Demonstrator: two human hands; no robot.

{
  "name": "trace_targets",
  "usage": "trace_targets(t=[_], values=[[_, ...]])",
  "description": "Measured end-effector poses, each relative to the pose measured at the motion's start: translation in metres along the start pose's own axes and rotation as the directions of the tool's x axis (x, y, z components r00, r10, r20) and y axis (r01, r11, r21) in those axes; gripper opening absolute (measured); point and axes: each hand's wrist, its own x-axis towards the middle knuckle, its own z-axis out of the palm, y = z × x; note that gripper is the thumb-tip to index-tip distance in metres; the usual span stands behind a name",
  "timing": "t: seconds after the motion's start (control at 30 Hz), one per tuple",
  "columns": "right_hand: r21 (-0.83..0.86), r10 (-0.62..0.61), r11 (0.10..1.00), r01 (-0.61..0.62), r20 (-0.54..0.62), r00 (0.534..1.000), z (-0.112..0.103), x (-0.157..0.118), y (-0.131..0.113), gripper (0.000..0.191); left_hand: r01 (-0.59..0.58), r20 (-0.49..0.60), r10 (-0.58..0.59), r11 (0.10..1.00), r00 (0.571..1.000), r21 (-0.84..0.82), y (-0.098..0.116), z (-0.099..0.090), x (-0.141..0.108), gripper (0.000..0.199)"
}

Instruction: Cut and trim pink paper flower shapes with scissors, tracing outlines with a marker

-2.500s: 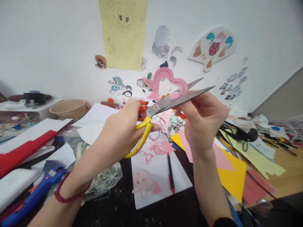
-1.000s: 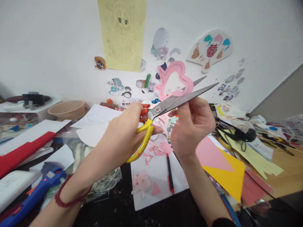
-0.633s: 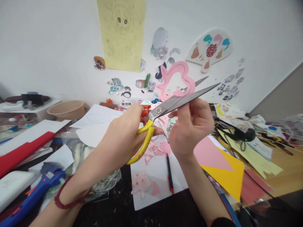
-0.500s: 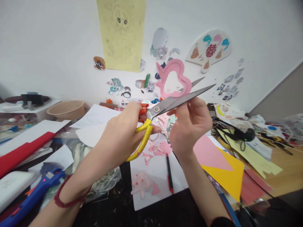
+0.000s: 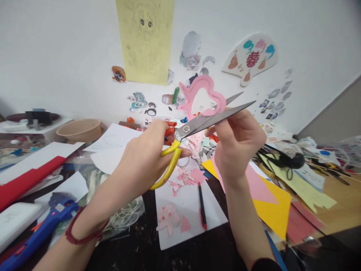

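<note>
My left hand [image 5: 145, 150] is closed around the yellow and red handles of a pair of scissors [image 5: 203, 122]. Their blades stand apart and point up to the right. A pink paper cutout [image 5: 207, 82], a curvy outline with a large hole and pointed tips at its left, sits at the blades, its lower edge partly behind them. My right hand [image 5: 239, 139] is closed just below the blades with bent fingers. The blades hide its fingertips and where they meet the cutout. Under both hands lies a white sheet [image 5: 180, 239] bearing pink scraps [image 5: 188, 177].
A black and red pen [image 5: 201, 207] and a pink paper figure [image 5: 168, 218] lie on the sheet. Pink and yellow papers [image 5: 273, 214] are at the right. A blue glue gun [image 5: 47, 226] lies at the left, near a beige bowl [image 5: 79, 131]. The wall [image 5: 70, 56] stands close behind.
My right hand has shifted to the right along the blades. The pink cutout has moved slightly left and down. The scissors and my left hand have barely moved.
</note>
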Motion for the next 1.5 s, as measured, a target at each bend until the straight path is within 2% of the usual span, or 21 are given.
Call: trace_targets(t=[0.23,0.4,0.63,0.9,1.1,1.3,1.5], values=[[0.022,-0.006,1.0,0.005,0.03,1.0,0.002,0.0,-0.002,0.003,0.022,0.027,-0.021,0.999,0.999,-0.039,0.001,0.0,-0.001,0.036],[0.037,-0.012,0.999,0.009,0.075,0.997,-0.001,0.001,0.0,0.006,0.017,0.038,-0.015,0.998,0.999,-0.058,0.0,-0.001,-0.002,0.033],[0.041,-0.036,0.999,0.033,0.079,0.996,-0.002,0.002,0.002,0.006,-0.016,0.035,0.019,0.997,0.999,-0.07,-0.002,-0.001,-0.003,0.032],[0.028,-0.047,0.998,0.047,-0.016,0.999,0.006,-0.004,-0.002,0.001,-0.023,0.016,0.024,0.996,1.0,-0.085,0.0,0.001,-0.003,0.033],[0.052,-0.032,0.998,0.036,-0.074,0.997,0.01,-0.007,-0.004,0.007,-0.027,0.02,0.029,0.993,0.999,-0.113,-0.001,0.002,-0.003,0.034],[0.032,-0.071,0.997,0.076,-0.133,0.989,0.013,-0.008,-0.005,0.01,-0.034,0.018,0.036,0.992,0.999,-0.118,-0.001,0.003,-0.004,0.034],[-0.052,-0.073,0.997,0.066,-0.155,0.985,0.016,-0.01,-0.007,0.013,-0.053,0.022,0.056,0.991,0.998,-0.124,-0.002,0.004,-0.005,0.033]])
